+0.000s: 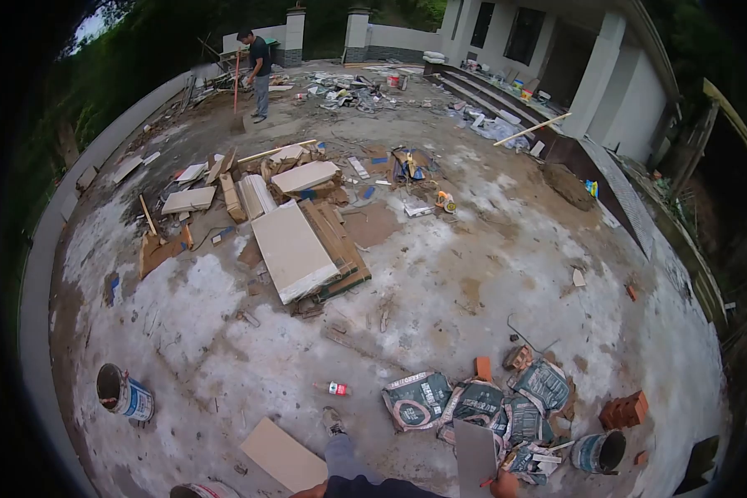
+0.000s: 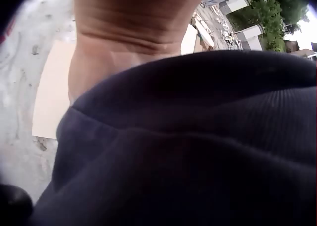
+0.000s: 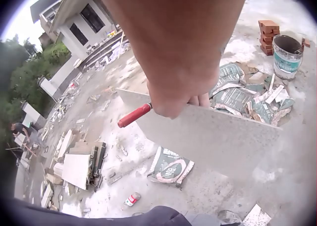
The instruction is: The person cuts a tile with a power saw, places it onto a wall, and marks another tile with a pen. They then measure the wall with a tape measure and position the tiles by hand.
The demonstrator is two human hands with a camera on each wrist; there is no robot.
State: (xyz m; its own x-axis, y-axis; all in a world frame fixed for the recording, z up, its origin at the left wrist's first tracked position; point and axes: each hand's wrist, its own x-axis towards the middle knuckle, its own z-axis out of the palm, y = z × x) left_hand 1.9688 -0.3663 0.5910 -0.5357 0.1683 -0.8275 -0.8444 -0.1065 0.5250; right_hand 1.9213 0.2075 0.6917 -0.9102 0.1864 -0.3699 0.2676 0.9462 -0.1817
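Outdoors, a person stands on a rubble-strewn concrete yard holding a grey tile [image 1: 475,455] and a red-handled tool [image 3: 134,115] in the right hand [image 3: 176,87].

Seen from the right wrist, that hand's fingers [image 3: 199,100] curl over the tile's top edge, pinching it together with the tool's handle, which sticks out to the left; the tile hangs upright in front of the person, above the heap of cement bags [image 1: 473,402]. Of the left hand only the wrist [image 2: 124,32] and a dark sleeve [image 2: 198,146] show, so I cannot tell how its fingers lie. A beige tile [image 1: 282,454] lies flat on the ground by the person's feet, a small red can [image 1: 337,388] nearby. Buckets [image 1: 124,393] stand left and right, bricks [image 1: 624,410] beside the bags. Farther off lie stacked slabs [image 1: 293,249], and another person [image 1: 258,73] stands by the wall.
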